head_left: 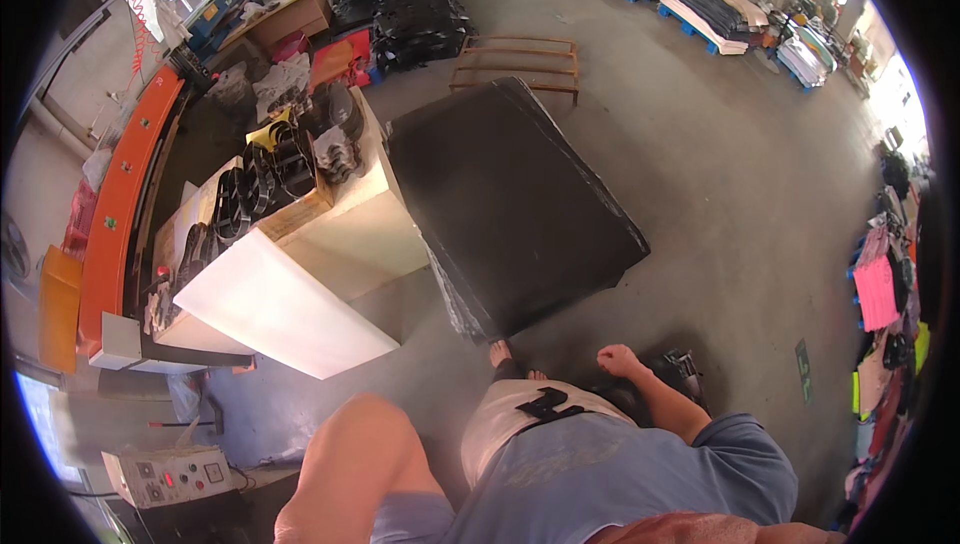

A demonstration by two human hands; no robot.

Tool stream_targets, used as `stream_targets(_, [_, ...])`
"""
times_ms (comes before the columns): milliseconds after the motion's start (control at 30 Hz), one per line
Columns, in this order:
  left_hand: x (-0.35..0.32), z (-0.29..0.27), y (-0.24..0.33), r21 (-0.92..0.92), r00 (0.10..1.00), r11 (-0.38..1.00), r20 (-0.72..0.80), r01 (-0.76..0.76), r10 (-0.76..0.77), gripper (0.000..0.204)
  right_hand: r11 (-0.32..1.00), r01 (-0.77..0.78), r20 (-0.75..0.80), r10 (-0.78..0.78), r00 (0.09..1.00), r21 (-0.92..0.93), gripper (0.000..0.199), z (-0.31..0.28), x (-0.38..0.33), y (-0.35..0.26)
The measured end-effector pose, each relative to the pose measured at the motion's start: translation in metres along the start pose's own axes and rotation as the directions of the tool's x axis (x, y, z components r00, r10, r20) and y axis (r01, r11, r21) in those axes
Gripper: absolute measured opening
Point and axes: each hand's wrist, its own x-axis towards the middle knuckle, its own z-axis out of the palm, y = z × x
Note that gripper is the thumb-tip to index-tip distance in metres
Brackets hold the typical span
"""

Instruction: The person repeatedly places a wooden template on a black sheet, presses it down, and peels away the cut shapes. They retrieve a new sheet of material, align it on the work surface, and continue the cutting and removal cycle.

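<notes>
My right hand point(621, 360) is a loose fist to the right of my body, with nothing seen in it. Beneath that arm is a dark object point(684, 372), too partly covered to name. My left arm point(355, 444) rises at the lower left, bent; its hand is out of the picture. In front of my feet lies a stack of large black sheets point(515, 204), uneven at its edges. Left of it, a white panel point(290, 304) slants beside a pale open-sided stand point(370, 234). Neither hand touches these.
Black strap-like pieces point(262, 179) crowd the stand's top, near a long orange machine beam point(128, 194). A control box point(170, 474) sits lower left. Beyond the sheets are a rusty metal frame point(520, 62) and black piles point(420, 14). Coloured material point(875, 279) lines the right side.
</notes>
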Motion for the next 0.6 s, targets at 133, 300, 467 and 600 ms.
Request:
stream_targets(133, [0.001, -0.021, -0.039, -0.05, 0.999, 0.998, 0.004, 0.033, -0.033, 0.033, 0.99, -0.142, 0.1, 0.141, 0.985, 0.002, 0.029, -0.001, -0.002, 0.006])
stream_targets(300, [0.0, -0.051, -0.095, -0.171, 0.996, 0.982, -0.028, 0.077, -0.083, 0.034, 0.963, -0.229, 0.023, 0.235, 0.972, -0.143, 0.031, -0.026, 0.017, 0.002])
stream_targets(467, [-0.074, -0.115, -0.164, -0.426, 0.884, 0.835, -0.147, 0.349, -0.444, 0.036, 0.995, 0.028, -0.12, -0.039, 0.992, -0.095, 0.024, -0.056, 0.06, -0.027])
stream_targets(600, [-0.277, -0.204, -0.203, 0.305, 0.094, 0.017, -0.238, 0.952, -0.967, 0.034, 0.986, 0.153, -0.269, -0.165, 0.949, -0.067, 0.018, -0.085, 0.102, -0.039])
